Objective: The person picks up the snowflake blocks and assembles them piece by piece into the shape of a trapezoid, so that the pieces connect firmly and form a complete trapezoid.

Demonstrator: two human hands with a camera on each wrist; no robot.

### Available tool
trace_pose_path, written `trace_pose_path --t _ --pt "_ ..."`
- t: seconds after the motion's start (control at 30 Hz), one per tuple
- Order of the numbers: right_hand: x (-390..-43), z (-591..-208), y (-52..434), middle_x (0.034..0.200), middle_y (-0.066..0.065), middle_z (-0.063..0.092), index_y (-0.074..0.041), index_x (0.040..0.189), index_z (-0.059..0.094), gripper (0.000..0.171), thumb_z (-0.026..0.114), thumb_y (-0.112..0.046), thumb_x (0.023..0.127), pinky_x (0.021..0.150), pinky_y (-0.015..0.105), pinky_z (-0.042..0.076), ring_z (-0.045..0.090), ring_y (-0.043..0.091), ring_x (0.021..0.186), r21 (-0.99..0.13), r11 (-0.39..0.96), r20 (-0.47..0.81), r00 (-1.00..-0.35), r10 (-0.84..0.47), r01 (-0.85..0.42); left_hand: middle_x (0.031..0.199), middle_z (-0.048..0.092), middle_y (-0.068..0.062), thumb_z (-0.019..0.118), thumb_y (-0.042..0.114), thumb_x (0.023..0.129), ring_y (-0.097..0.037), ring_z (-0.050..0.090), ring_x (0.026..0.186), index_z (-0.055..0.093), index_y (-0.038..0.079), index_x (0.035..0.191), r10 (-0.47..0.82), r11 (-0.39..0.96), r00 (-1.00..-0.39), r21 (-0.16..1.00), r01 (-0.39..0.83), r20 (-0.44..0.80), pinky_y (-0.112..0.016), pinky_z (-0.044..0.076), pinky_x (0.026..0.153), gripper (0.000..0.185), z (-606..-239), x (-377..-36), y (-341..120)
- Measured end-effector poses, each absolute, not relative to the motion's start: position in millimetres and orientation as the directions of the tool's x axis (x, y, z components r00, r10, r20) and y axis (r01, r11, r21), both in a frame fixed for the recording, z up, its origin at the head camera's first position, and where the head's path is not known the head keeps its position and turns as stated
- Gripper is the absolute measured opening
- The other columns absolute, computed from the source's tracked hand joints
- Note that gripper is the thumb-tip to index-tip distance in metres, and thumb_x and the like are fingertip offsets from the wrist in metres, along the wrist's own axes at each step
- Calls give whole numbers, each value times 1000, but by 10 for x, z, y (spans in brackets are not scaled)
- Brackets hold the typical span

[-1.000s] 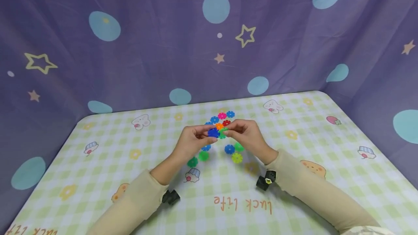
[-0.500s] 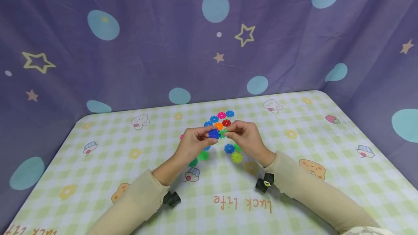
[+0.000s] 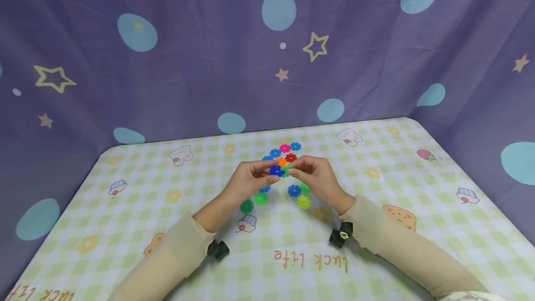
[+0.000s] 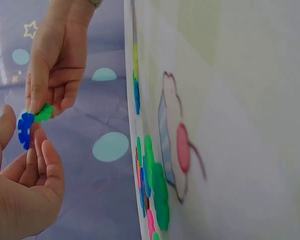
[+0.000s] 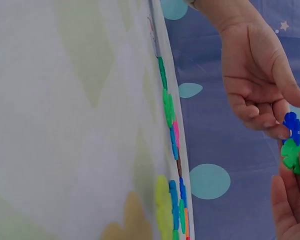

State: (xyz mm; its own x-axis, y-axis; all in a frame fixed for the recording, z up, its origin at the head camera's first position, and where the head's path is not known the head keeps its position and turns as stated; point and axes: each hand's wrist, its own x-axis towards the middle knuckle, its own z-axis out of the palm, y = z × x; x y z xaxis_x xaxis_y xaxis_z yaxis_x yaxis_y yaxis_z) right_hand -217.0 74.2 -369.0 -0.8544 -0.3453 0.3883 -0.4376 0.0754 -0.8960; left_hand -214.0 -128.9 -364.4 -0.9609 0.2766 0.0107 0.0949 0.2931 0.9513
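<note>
Meeting at their notched rims, a dark blue flower-shaped plastic disc [image 4: 25, 131] and a bright green flower-shaped plastic disc [image 5: 291, 153] are held in the air above the green-and-white checked surface [image 3: 242, 273]. The blue disc is pinched between the thumb and fingers of the left hand [image 3: 246, 180], the green one between those of the right hand [image 3: 318, 178]; both grips are narrow. Whether the notches are fully seated cannot be told, as the joint is partly covered. If pressure were applied off-line, the notches would probably be missed and the rims made to skid past each other. A disc might also be twisted within the pinch, since only a small, thin edge seems to be gripped. Were either one dropped, it could be lost among the loose discs below, such as the light blue flower-shaped disc [image 3: 294, 191] and the yellow-green flower-shaped disc [image 3: 303, 201] near the right hand. Should the left hand be lowered carelessly, the dark green flower-shaped disc [image 3: 247, 206] could be nudged aside.
</note>
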Motion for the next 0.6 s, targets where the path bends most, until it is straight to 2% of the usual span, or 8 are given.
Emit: trace_pose_path --t 0.1,0.2,0.33,0.43,0.53,0.6 --pt "-2135 -3643 734 88 25 66 10 91 67 7 62 6 87 69 26 55 62 8 68 -909 72 362 -864 -351 -410 100 71 -8 71 19 85 -25 65 91 66 7 119 261 276 -965 960 46 -29 -36 54 80 36 -3652 -2149 -1332" --pt "-2134 -3646 715 92 25 65 10 94 65 9 62 6 86 72 28 56 64 16 75 -921 41 347 -862 -370 -388 99 72 -8 71 17 85 -27 66 94 67 5 116 237 245 -970 969 4 -56 -29 55 78 33 -3664 -2143 -1352" --pt "-2128 -3649 686 102 23 64 10 102 64 17 64 5 85 76 28 55 64 24 90 -928 23 334 -856 -395 -373 94 72 -6 70 14 85 -17 67 85 66 2 118 226 188 -971 981 -40 -82 -27 54 77 35 -3679 -2122 -1342" --pt "-2114 -3631 677 107 20 65 7 106 64 23 67 2 84 74 26 55 64 18 95 -929 61 314 -864 -394 -366 89 72 -2 69 12 86 -10 66 80 63 -1 120 243 140 -966 988 -57 -91 -27 54 76 37 -3696 -2119 -1330" --pt "-2103 -3608 670 109 20 65 5 109 64 25 67 1 84 68 25 55 65 11 77 -935 85 282 -869 -406 -343 86 71 2 68 9 87 -7 66 77 61 -3 122 249 103 -964 992 -69 -93 -26 54 75 37 -3707 -2123 -1324" --pt "-2099 -3602 663 110 21 65 5 111 64 26 67 1 85 62 23 53 60 8 62 -946 89 250 -874 -416 -313 83 71 4 67 8 87 -6 66 76 60 -5 122 243 83 -965 993 -83 -101 -26 54 74 38 -3709 -2119 -1322"
